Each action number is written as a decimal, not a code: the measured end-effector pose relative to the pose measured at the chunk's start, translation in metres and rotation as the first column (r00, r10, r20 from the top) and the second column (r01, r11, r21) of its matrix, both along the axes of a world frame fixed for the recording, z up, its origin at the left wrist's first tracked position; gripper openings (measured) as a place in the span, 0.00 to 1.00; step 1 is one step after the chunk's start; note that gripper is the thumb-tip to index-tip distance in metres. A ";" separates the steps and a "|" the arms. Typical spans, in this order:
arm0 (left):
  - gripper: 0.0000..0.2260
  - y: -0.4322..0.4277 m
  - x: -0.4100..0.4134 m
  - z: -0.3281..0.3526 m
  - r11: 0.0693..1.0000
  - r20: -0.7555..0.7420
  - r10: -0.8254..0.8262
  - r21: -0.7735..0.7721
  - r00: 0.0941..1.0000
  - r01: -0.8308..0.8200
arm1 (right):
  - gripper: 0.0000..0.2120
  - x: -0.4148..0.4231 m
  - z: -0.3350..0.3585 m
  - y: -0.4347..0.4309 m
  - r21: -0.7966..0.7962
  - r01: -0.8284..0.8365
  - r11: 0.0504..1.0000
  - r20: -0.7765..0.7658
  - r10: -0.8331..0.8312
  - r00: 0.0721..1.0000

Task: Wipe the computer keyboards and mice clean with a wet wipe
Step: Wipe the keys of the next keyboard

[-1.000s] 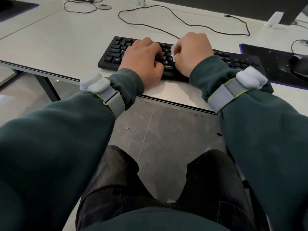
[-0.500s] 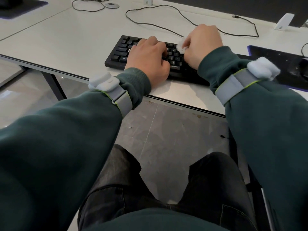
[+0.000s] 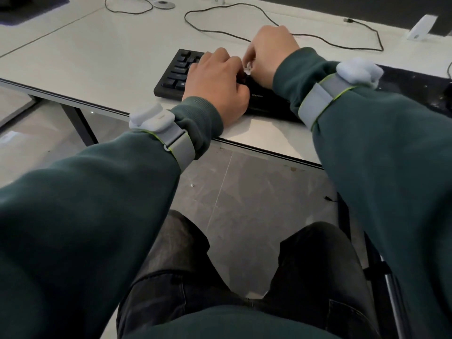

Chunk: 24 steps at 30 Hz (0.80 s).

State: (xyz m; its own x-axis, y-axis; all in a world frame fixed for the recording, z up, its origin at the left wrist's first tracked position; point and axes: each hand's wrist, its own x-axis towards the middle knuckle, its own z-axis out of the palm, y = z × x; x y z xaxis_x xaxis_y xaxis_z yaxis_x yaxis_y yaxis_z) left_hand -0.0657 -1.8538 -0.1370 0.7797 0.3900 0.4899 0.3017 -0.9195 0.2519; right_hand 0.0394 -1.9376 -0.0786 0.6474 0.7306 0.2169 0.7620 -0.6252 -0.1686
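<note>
the right hand [image 3: 271, 53] pinches a small white wet wipe [image 3: 248, 66] in curled fingers over the black keyboard [image 3: 177, 75]. just left of those fingers the left hand [image 3: 216, 80] rests on the keys, fingers bent close together, tips hidden; whether they grip anything, i cannot tell.

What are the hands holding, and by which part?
The right hand pinches a bunched wet wipe, one end poking out; the left hand only rests on the keyboard.
</note>
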 end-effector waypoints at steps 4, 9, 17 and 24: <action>0.19 0.001 0.000 0.000 1.000 0.011 0.007 -0.010 1.000 -0.007 | 0.09 0.010 0.001 -0.011 -0.080 0.041 0.996 0.050 -0.037 0.998; 0.19 -0.003 0.002 0.002 1.000 -0.019 0.006 -0.006 1.000 -0.007 | 0.12 0.013 0.003 -0.016 -0.078 0.100 0.992 0.050 -0.096 0.994; 0.19 -0.001 -0.001 0.001 0.999 -0.015 0.039 -0.007 0.999 -0.039 | 0.10 0.009 0.001 -0.001 -0.067 0.064 0.996 -0.003 -0.064 0.998; 0.17 -0.003 0.001 0.000 1.000 -0.016 0.008 -0.022 1.000 -0.008 | 0.08 0.037 0.010 -0.051 -0.218 0.191 0.957 0.101 -0.172 0.980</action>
State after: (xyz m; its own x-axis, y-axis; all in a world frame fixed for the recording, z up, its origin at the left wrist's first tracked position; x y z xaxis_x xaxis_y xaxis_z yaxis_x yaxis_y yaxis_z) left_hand -0.0644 -1.8570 -0.1366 0.7843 0.4066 0.4685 0.3132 -0.9115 0.2667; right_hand 0.0761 -1.9884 -0.0685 0.7609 0.6384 0.1165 0.6375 -0.7689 0.0496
